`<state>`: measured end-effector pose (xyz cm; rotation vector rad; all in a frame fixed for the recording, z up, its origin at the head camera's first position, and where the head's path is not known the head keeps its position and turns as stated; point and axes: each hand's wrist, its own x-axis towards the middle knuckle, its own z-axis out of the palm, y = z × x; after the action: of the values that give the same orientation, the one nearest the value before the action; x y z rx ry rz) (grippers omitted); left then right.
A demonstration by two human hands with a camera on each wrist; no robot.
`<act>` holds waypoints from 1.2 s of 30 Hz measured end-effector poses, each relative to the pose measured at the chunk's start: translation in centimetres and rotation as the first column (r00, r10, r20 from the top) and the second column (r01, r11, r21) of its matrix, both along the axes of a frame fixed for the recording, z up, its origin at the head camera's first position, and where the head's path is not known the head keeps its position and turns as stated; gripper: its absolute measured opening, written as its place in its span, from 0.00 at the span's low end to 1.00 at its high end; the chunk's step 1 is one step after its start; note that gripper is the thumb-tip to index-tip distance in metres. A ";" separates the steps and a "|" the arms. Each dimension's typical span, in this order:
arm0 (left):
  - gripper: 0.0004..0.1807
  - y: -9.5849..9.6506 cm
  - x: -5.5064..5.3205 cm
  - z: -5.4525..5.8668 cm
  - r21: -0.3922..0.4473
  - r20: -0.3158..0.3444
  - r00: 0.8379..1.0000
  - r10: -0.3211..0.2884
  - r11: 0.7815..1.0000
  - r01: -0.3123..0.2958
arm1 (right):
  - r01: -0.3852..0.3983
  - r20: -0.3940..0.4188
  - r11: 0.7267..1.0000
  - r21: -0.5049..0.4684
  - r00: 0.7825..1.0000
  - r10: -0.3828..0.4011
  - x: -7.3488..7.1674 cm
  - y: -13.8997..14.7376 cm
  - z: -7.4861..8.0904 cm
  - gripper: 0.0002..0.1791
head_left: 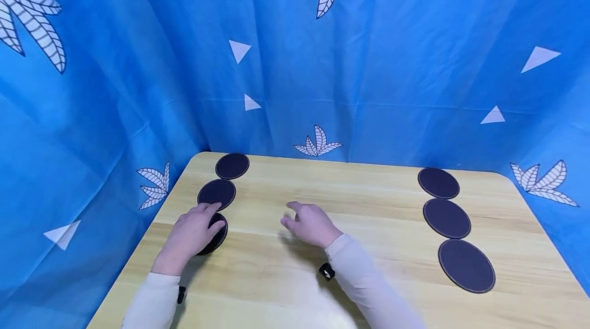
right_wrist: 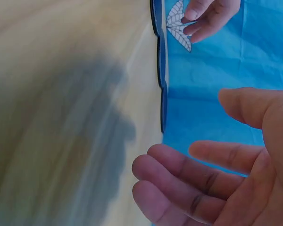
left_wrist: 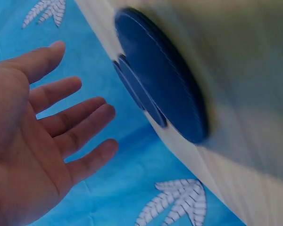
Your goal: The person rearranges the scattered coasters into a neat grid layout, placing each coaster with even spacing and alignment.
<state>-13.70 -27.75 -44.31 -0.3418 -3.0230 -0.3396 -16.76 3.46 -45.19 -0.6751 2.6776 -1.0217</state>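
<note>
My left hand [head_left: 192,232] hovers over the nearest of three dark round coasters [head_left: 216,239] lined up along the table's left side. In the left wrist view its fingers are spread and relaxed, apart from the near coaster [left_wrist: 160,77], with nothing in the palm. Near the middle of the table is my right hand [head_left: 311,224], raised above the wood and casting a shadow. Its fingers are loosely bent and hold nothing in the right wrist view, where the left hand [right_wrist: 214,19] also shows at the top.
Three more dark round coasters, far [head_left: 439,183], middle [head_left: 447,218] and near [head_left: 466,266], form a row on the right of the light wooden table [head_left: 350,185]. Blue patterned cloth [head_left: 392,62] hangs behind and beside it.
</note>
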 end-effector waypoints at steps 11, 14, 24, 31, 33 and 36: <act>0.27 -3.9 0.3 -0.2 -0.026 0.182 0.979 0.095 0.995 -0.092 | -0.009 0.147 0.998 -0.066 0.989 0.019 -0.4 -3.9 -1.5 0.30; 0.29 -4.4 0.3 -0.2 -0.047 0.230 0.966 0.120 0.993 -0.113 | -0.010 0.173 0.998 -0.062 0.985 0.020 -0.2 -4.9 -1.8 0.29; 0.40 -4.9 0.3 -1.0 -0.082 0.361 0.914 0.187 0.982 -0.169 | -0.003 0.347 0.992 -0.128 0.937 0.048 0.8 -8.3 -2.7 0.33; 0.39 -4.5 0.1 -1.1 -0.076 0.382 0.901 0.207 0.978 -0.192 | 0.076 0.454 0.980 -0.184 0.891 0.017 1.2 -10.8 -2.6 0.35; 0.38 -4.4 0.1 -1.0 -0.073 0.385 0.898 0.213 0.977 -0.200 | 0.105 0.510 0.966 -0.238 0.860 0.032 1.4 -11.5 -2.7 0.37; 0.38 -4.2 0.2 -1.0 -0.066 0.394 0.893 0.219 0.975 -0.210 | 0.148 0.578 0.945 -0.292 0.814 0.052 1.9 -12.2 -2.9 0.38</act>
<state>-13.51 -31.91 -45.36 0.0778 -3.4201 -0.4018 -14.90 -8.79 -48.05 -0.2687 2.0186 -1.4296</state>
